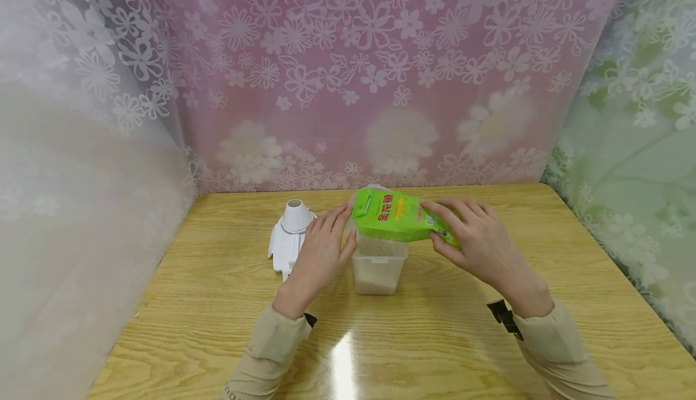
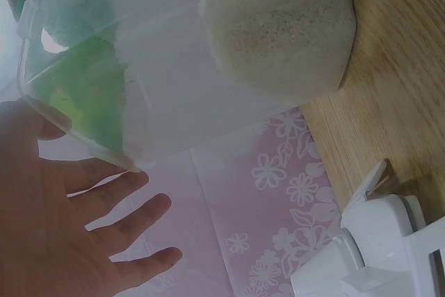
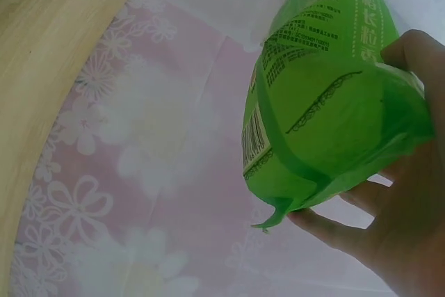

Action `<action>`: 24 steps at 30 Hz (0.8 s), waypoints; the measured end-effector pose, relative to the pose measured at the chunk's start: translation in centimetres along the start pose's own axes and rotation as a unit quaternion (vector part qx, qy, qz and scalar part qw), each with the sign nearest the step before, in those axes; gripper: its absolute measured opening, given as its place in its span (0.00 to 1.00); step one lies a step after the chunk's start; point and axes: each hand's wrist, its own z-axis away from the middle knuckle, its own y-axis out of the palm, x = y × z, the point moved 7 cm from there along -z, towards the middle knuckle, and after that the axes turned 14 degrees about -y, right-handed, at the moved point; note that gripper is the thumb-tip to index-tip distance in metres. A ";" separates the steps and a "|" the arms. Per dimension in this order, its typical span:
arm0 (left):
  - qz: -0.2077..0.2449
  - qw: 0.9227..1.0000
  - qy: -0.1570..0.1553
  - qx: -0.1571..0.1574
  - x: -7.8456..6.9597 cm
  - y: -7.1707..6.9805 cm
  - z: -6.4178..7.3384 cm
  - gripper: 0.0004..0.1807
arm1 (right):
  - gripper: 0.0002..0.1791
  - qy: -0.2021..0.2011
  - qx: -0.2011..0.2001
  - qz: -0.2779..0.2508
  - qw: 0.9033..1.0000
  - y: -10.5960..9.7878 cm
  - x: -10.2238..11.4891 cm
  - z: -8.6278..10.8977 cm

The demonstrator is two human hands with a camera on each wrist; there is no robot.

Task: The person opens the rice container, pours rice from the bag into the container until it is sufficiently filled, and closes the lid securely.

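The right hand (image 1: pixel 484 248) grips one crumpled end of a glossy green plastic bag (image 1: pixel 391 216), which slants over the mouth of a container (image 1: pixel 379 276); the left hand (image 1: pixel 321 249), fingers extended and spread, lies at the container's rim. Should the bag swing past that rim, loose grain could scatter over the wood-grained tabletop (image 1: pixel 451 339); should it bear on one side, the thin-walled container could tip. The container is translucent and tapered, its base filled with pale, granular grain (image 2: pixel 278 33). Beside it rests a smooth white part (image 1: pixel 288 246) bearing a hollow cone (image 1: pixel 295 216). Behind hangs a flower-patterned pink curtain (image 1: pixel 348 86).
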 end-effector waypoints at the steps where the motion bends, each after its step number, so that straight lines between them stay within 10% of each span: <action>1: 0.000 1.000 0.001 -0.001 0.0 0.0 0.0 0.27 | 0.31 0.001 0.001 0.000 1.000 0.0 0.0 0.1; 24: -0.005 1.000 -0.009 0.006 0.0 0.0 0.1 0.27 | 0.30 0.035 0.038 -0.017 0.999 1.0 0.5 1.2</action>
